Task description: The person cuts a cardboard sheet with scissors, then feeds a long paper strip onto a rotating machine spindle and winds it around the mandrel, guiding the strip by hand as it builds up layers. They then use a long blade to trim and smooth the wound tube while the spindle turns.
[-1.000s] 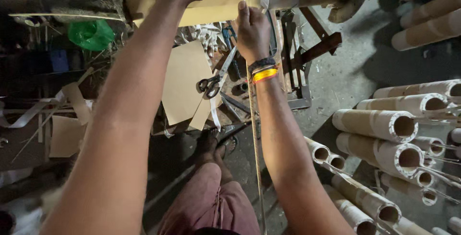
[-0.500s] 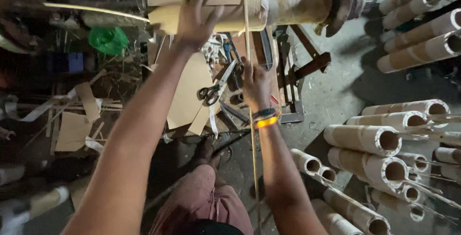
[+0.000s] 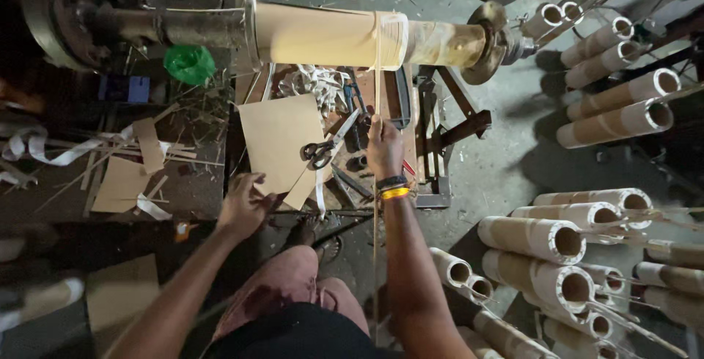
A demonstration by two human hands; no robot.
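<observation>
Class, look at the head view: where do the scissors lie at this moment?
The scissors lie near the picture's middle, on the right edge of the tan cardboard sheet, just left of the right hand and below the horizontal tube.

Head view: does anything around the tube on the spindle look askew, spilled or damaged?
Nothing looks damaged. The cardboard tube sits level on its spindle. The only mess is cardboard offcuts and white strips strewn left of the cardboard sheet.

Dim, unevenly lit scene; bright centre, dark blurred left edge, wide-angle bending.
</observation>
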